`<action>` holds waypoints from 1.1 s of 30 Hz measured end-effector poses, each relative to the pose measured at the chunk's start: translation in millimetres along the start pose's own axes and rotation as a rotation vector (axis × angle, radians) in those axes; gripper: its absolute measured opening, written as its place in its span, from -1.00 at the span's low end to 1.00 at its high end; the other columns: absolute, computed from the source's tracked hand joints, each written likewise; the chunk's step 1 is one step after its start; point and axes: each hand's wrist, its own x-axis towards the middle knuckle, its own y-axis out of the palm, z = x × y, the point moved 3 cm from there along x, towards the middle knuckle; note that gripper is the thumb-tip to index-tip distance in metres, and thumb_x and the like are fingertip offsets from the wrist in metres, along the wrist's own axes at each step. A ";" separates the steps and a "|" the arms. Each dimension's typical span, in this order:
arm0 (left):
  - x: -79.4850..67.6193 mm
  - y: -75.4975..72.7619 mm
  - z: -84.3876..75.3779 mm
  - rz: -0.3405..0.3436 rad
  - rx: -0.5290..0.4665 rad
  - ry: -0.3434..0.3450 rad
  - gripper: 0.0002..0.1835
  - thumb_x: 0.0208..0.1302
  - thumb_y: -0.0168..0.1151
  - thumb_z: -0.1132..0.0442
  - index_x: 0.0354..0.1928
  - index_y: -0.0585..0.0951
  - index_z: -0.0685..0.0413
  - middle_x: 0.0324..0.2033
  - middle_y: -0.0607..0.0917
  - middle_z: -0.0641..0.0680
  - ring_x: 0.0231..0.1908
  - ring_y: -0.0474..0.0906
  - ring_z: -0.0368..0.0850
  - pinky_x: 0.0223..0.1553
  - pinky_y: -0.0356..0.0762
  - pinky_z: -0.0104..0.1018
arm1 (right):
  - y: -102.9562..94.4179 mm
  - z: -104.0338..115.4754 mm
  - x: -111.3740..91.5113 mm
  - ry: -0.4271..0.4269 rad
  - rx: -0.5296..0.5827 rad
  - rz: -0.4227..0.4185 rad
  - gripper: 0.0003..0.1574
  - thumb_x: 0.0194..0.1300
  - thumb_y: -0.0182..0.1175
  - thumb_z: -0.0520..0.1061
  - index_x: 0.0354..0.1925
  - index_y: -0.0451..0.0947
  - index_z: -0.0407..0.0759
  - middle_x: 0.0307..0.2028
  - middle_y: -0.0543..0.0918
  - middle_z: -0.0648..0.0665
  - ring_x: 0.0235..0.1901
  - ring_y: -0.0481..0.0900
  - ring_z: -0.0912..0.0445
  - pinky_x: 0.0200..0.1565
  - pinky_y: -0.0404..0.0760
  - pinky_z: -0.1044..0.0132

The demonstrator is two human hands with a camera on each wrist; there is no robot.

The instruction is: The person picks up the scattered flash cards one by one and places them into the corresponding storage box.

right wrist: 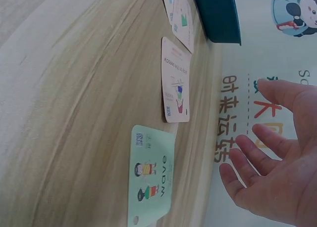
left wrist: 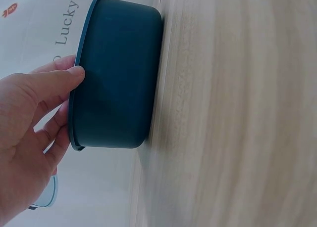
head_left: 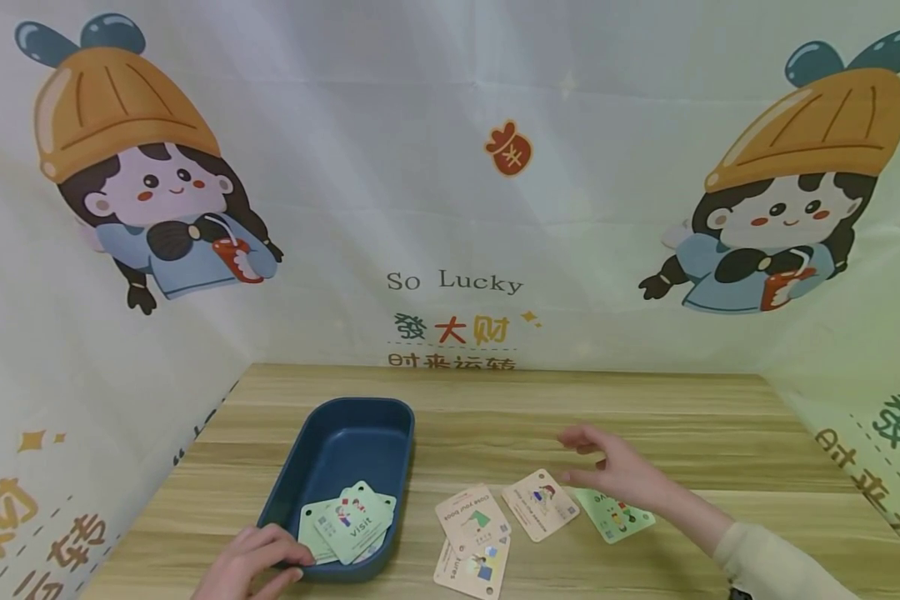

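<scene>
My left hand (head_left: 251, 560) pinches the near rim of a dark blue plastic bin (head_left: 375, 417). In the left wrist view the thumb (left wrist: 74, 73) lies on the bin's outer wall, with the fingers over the rim. Several green picture cards, the top one a "visit" card (head_left: 356, 525), overlap inside the bin's near end. My right hand (head_left: 618, 471) hovers over the table with fingers spread and nothing in them. Just below it lies a green "wave" card (right wrist: 151, 175), partly covered by the hand in the head view. Beside that is a cream card (head_left: 542, 505).
Two more cream cards, a "close your book" card (head_left: 472, 517) and one below it (head_left: 474, 568), overlap to the right of the bin. All lie on a wood-grain table (head_left: 570, 400). A printed white curtain (head_left: 607, 250) hangs behind and at both sides.
</scene>
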 end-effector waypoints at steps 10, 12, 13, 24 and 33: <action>-1.1 -0.7 1.1 0.007 0.009 0.018 -0.58 -0.11 0.50 0.43 -0.30 0.67 -0.33 -0.33 0.58 -0.40 -0.35 0.36 -0.45 -0.38 0.31 -0.55 | -0.5 -17.5 -15.6 0.019 -0.041 -0.043 -0.29 0.19 0.38 -0.03 0.21 0.43 -0.31 0.12 0.56 -0.38 0.09 0.51 -0.26 -0.02 0.56 -0.14; -1.0 -1.0 1.3 0.015 0.010 0.019 -0.58 -0.09 0.50 0.42 -0.30 0.67 -0.33 -0.33 0.58 -0.39 -0.35 0.35 -0.46 -0.38 0.32 -0.53 | -1.4 -22.7 -19.3 0.035 -0.038 -0.051 -0.26 0.17 0.39 -0.02 0.22 0.42 -0.31 0.12 0.56 -0.38 0.10 0.50 -0.26 -0.03 0.56 -0.16; -1.1 -1.1 1.4 0.017 0.010 0.020 -0.58 -0.09 0.50 0.42 -0.30 0.67 -0.33 -0.33 0.58 -0.39 -0.34 0.35 -0.47 -0.38 0.32 -0.53 | -2.1 -24.9 -21.0 0.039 -0.035 -0.052 -0.25 0.17 0.39 -0.02 0.23 0.41 -0.32 0.13 0.55 -0.39 0.10 0.50 -0.26 -0.03 0.56 -0.18; -0.5 -1.5 1.4 0.017 0.013 0.036 -0.58 -0.10 0.50 0.41 -0.30 0.67 -0.33 -0.33 0.59 -0.38 -0.35 0.35 -0.48 -0.37 0.31 -0.55 | -6.7 -41.6 -34.6 0.008 -0.066 -0.058 -0.05 0.03 0.49 0.02 0.25 0.35 -0.40 0.18 0.51 -0.43 0.12 0.50 -0.35 0.11 0.48 -0.28; -0.5 -2.0 1.3 0.007 0.008 0.042 -0.58 -0.11 0.50 0.43 -0.30 0.67 -0.31 -0.34 0.58 -0.38 -0.35 0.35 -0.47 -0.38 0.31 -0.55 | -3.8 -48.3 -42.0 0.058 -0.129 -0.061 0.05 -0.10 0.56 0.01 0.28 0.36 -0.35 0.17 0.45 -0.40 0.09 0.49 -0.30 0.04 0.50 -0.28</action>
